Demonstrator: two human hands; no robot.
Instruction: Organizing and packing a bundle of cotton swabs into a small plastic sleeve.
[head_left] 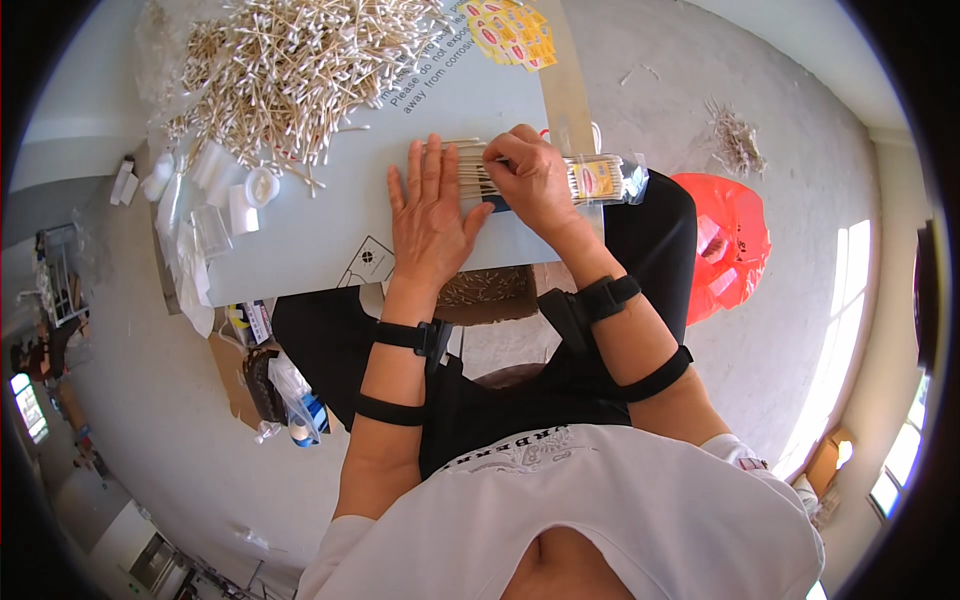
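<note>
My left hand (432, 215) lies flat on the grey tabletop, fingers stretched out, its index-finger side against a row of cotton swabs (470, 170). Over the right end of that row, my right hand (532, 178) is closed in a pinch on cotton swabs; its fingertips partly cover what they grip. A small dark blue piece (497, 203) shows under the right hand. Just right of that hand, a clear pack of cotton swabs (597, 178) with a yellow label lies at the table's right edge.
A large heap of loose cotton swabs (300, 75) covers the table's far left. Yellow labels (510, 32) lie at the far right. Clear plastic containers (243, 208) stand at the left edge. Below the table is a cardboard box (490, 297) of swabs; a red plastic bag (722, 245) lies right.
</note>
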